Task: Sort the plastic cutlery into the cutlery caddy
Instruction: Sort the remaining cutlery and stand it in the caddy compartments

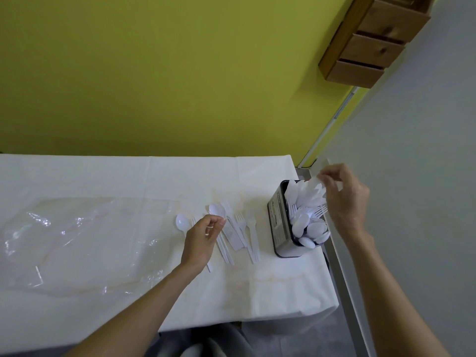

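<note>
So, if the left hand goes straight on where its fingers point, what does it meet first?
Probably the white spoon lying just beyond the left hand, though depth is unclear; it might pass above.

Bright, soft even light, faint shadows; glare specks on plastic bag (77, 240), white cutlery (239, 233) washes out against tablecloth (128, 176), right hand (345, 197) blurred, fisheye bend at edges.

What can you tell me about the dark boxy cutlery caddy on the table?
The dark, metal-looking rectangular caddy stands upright near the right edge of the white-covered table, a printed label on its left wall. White plastic spoons and forks fill it, heads up. The right hand pinches one white plastic utensil at its far end.
</note>
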Motion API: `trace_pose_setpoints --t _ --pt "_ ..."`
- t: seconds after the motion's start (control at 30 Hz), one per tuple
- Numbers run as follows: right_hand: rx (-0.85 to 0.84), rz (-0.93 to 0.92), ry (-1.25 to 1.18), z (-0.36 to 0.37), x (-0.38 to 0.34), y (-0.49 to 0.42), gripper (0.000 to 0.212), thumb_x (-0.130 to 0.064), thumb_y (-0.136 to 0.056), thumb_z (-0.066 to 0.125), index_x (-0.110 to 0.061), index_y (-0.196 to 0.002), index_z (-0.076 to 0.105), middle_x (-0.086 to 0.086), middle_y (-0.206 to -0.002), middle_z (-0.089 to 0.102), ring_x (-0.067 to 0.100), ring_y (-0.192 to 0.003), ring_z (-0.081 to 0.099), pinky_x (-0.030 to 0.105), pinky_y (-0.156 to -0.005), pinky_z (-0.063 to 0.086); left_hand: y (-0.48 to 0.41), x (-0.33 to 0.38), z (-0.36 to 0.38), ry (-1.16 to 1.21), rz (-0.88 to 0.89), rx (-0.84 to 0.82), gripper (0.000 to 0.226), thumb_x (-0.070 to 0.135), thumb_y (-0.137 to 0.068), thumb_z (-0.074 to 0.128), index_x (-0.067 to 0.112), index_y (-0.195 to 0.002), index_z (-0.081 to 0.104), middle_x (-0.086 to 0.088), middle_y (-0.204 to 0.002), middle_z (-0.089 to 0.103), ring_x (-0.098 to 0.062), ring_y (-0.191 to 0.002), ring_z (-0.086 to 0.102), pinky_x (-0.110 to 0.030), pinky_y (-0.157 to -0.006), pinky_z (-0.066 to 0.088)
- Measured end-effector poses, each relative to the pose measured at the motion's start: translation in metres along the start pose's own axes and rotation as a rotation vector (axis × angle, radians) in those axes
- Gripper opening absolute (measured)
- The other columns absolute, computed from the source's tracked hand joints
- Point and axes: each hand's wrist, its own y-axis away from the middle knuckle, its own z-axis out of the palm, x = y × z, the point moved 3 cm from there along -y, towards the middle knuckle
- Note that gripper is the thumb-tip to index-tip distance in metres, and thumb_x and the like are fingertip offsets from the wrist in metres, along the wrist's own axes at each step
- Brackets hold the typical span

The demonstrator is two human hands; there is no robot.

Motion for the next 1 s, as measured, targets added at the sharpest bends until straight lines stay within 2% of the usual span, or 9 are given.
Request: trace_pose_setpoints --t 0.07,0.17,0.33,0.4,0.57,0.7,0.77,0.87,1.0 --pt "0.137 0.117 -0.122 -0.008 -0.002 -0.01 0.017 -0.003 -0.086 0.061 -0.019 -0.088 0.063 -0.021 -0.073 0.064 0.009 -0.069 0.065 0.016 -0.069 0.05 0.0 -0.003 0.0 0.002 -0.004 -0.004 0.016 0.039 -0.093 0.056 0.026 -0.09 0.065 0.01 -0.096 0.071 -0.013 -0.094 0.064 -0.018 -0.078 0.045" --pt "0.176 0.151 -0.247 -0.021 -0.013 -0.028 0.01 -0.01 -0.089 0.06 -0.018 -0.092 0.063 -0.004 -0.078 0.064 0.024 -0.072 0.07 0.044 -0.07 0.06 0.002 -0.006 0.003 0.004 -0.013 -0.014 0.017 0.039 -0.093 0.056 0.024 -0.09 0.066 0.01 -0.094 0.07 -0.015 -0.092 0.063 -0.019 -0.078 0.045" --pt "0.225 0.061 -0.229 -0.029 -0.026 -0.035 0.007 -0.007 -0.089 0.06 -0.009 -0.094 0.064 -0.005 -0.078 0.063 0.023 -0.068 0.068 0.044 -0.069 0.06 0.004 -0.003 0.007 0.026 -0.011 -0.022 0.016 0.035 -0.093 0.057 0.022 -0.09 0.066 0.013 -0.093 0.069 -0.014 -0.09 0.062 -0.016 -0.076 0.043" --pt "0.208 -0.004 -0.155 -0.021 -0.024 -0.029 0.007 -0.003 -0.086 0.061 -0.007 -0.091 0.064 -0.004 -0.08 0.066 0.024 -0.068 0.067 0.041 -0.067 0.058 0.004 -0.002 0.007 0.022 -0.009 -0.024 0.016 0.036 -0.093 0.057 0.023 -0.089 0.066 0.013 -0.093 0.069 -0.014 -0.091 0.062 -0.017 -0.077 0.043" --pt "-0.103 -0.071 0.039 0.012 -0.001 0.013 0.007 0.002 -0.087 0.065 -0.005 -0.087 0.062 0.004 -0.081 0.069 0.025 -0.074 0.065 0.032 -0.067 0.049 0.005 -0.002 0.006 0.001 0.001 -0.02 0.018 0.038 -0.093 0.055 0.024 -0.089 0.065 0.011 -0.096 0.07 -0.015 -0.092 0.063 -0.019 -0.079 0.045" --pt "-0.057 -0.099 0.092 0.012 -0.001 0.01 0.007 -0.001 -0.083 0.072 -0.006 -0.082 0.067 0.005 -0.082 0.069 0.017 -0.085 0.056 0.012 -0.074 0.037 0.005 -0.005 0.003 0.004 -0.014 -0.015 0.017 0.04 -0.093 0.056 0.026 -0.089 0.065 0.011 -0.096 0.071 -0.014 -0.094 0.064 -0.02 -0.079 0.045" --pt "-0.101 -0.078 0.052 0.009 -0.007 0.004 0.006 -0.001 -0.082 0.073 -0.007 -0.081 0.07 0.006 -0.084 0.07 0.001 -0.083 0.053 0.001 -0.077 0.033 0.006 -0.007 0.002 -0.008 -0.013 -0.013 0.017 0.04 -0.093 0.056 0.026 -0.091 0.066 0.011 -0.095 0.071 -0.013 -0.094 0.064 -0.017 -0.078 0.044" --pt "-0.165 0.034 -0.018 0.006 -0.006 0.001 0.004 -0.007 -0.082 0.073 -0.012 -0.083 0.072 0.0 -0.087 0.071 -0.013 -0.081 0.055 0.0 -0.074 0.035 0.008 -0.008 0.002 -0.015 -0.012 -0.013 0.017 0.04 -0.093 0.056 0.027 -0.091 0.066 0.011 -0.095 0.071 -0.012 -0.093 0.064 -0.017 -0.077 0.045" --pt "-0.247 0.186 -0.095 0.004 0.0 -0.004 0.009 -0.013 -0.083 0.073 -0.021 -0.083 0.07 -0.012 -0.081 0.07 -0.012 -0.076 0.059 0.002 -0.069 0.037 0.01 -0.007 0.003 -0.016 -0.019 -0.02 0.017 0.04 -0.093 0.056 0.026 -0.092 0.066 0.012 -0.095 0.071 -0.01 -0.093 0.064 -0.015 -0.076 0.044"
